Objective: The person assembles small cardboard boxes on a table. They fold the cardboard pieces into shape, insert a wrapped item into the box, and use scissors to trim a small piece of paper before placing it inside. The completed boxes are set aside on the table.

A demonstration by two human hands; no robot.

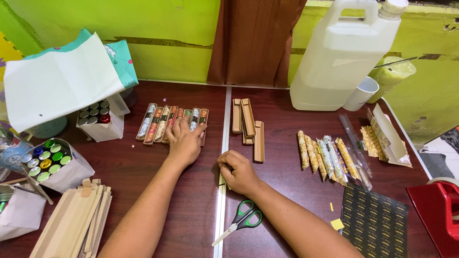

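Head view: a row of narrow filled boxes [169,123] lies with long axes pointing away from the person. The left hand [184,143] presses flat on its right end, fingers together. The right hand [239,172], curled, perhaps pinching something small, rests nearby beside green-handled scissors [241,220]; empty tan boxes [248,125] lie beyond.

We see the boxes [171,123] left of the trays [247,125], with scissors [240,220] before them and the jug [342,53] behind.

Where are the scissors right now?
In the head view, the green-handled scissors lie on the dark wooden table near its front edge, just below the right hand and beside the right forearm.
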